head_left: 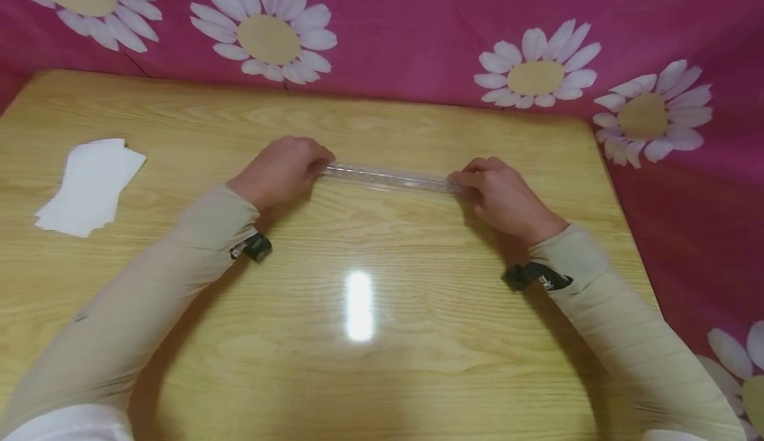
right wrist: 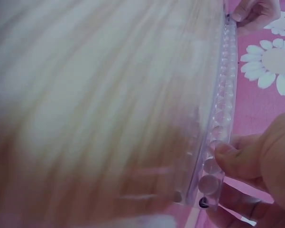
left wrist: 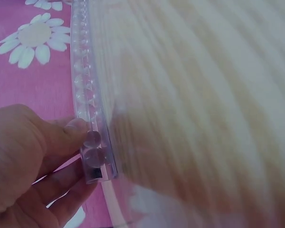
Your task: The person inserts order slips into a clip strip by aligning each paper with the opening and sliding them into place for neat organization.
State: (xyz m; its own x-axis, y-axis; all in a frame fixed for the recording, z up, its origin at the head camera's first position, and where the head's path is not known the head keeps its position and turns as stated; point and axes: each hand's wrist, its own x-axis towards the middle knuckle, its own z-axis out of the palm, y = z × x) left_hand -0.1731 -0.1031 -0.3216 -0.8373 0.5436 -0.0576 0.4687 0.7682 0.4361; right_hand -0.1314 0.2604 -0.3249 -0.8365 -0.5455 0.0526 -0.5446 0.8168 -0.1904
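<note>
A long, narrow clear plastic strip [head_left: 388,177] with a row of round, bead-like shapes along it stretches between my two hands over the far half of the table. My left hand [head_left: 286,169] pinches its left end; in the left wrist view the thumb lies on the strip [left wrist: 87,90] with fingers behind. At the right end, my right hand [head_left: 504,192] pinches it the same way, with the thumb on the round shapes in the right wrist view. A small dark spot [right wrist: 204,203] shows at that end. I cannot tell the strip's exact kind.
White paper pieces [head_left: 89,189] lie overlapping on the left of the wooden table [head_left: 382,388]. A pink cloth with white daisies [head_left: 406,30] hangs behind the table and along its right side. A bright light reflection [head_left: 360,305] shines on the tabletop.
</note>
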